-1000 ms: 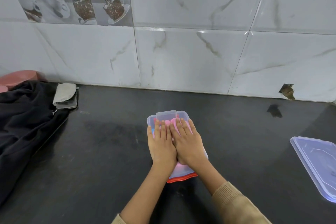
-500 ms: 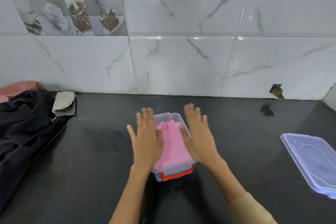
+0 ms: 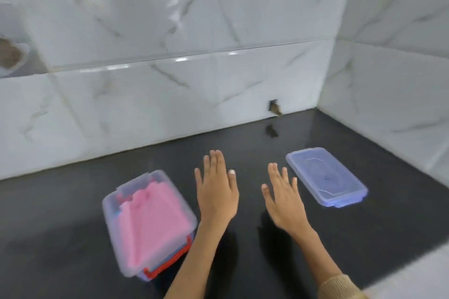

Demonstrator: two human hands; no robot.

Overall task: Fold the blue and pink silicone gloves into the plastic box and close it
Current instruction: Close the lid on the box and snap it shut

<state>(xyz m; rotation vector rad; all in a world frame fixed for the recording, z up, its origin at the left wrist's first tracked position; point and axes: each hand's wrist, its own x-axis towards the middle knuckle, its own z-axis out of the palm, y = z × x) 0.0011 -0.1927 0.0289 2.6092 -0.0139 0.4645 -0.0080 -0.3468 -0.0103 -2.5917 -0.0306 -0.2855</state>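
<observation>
- Hands first: I see my left hand (image 3: pixel 217 198) and my right hand (image 3: pixel 284 199) both flat, palm down, above the black countertop (image 3: pixel 243 262), side by side with a gap between them.
- Fingers on the left hand are stretched out and lie close together, thumb angled off to the right; it grips nothing.
- Fingers on the right hand are straight and slightly spread, thumb out to the left; it also holds nothing.
- I cannot tell whether either palm touches the counter or floats just above it.
- The plastic box (image 3: pixel 148 223) sits on the counter just left of my left wrist, not touching it as far as I can make out, and it has no cover on.
- A pink silicone glove (image 3: pixel 153 223) lies folded on top inside the box, filling most of it.
- Of the blue glove I only catch a thin blue sliver along the box's left inner edge; the frame is too blurred to say more.
- A red clip (image 3: pixel 167 264) shows at the box's near end.
- The clear lid (image 3: pixel 326 177) lies flat on the counter to the right of my right hand, near it but apart.
- White marble-look tiles (image 3: pixel 170 94) form the back wall and the right side wall.
- A tan sleeve cuff (image 3: pixel 340 287) covers my right forearm at the bottom edge.
</observation>
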